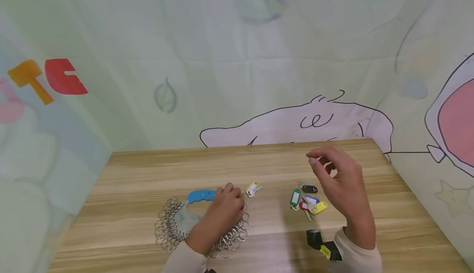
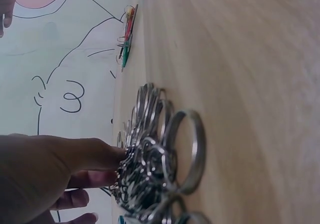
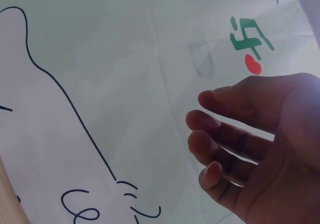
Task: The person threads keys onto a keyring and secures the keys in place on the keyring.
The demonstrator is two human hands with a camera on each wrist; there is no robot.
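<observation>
In the head view a flat holder with a blue handle (image 1: 201, 195) lies on the table, its pale plate fringed with many metal rings (image 1: 168, 221). My left hand (image 1: 226, 205) is over its right side. In the left wrist view the thumb and a finger of that hand (image 2: 55, 171) pinch at the crowded rings (image 2: 150, 154); the exact contact is hidden. My right hand (image 1: 342, 182) is raised above the table's right part, fingers loosely bent and nothing held. The right wrist view shows that hand's fingers (image 3: 235, 139) apart from the thumb.
Just beyond my left hand lies a key with a yellow tag (image 1: 252, 188). To the right are several keys with a green tag (image 1: 295, 197), a black tag (image 1: 310, 189), a yellow tag (image 1: 320, 208), and blue and red ones. Printed cloth (image 1: 237, 79) hangs behind the wooden table (image 1: 148, 166).
</observation>
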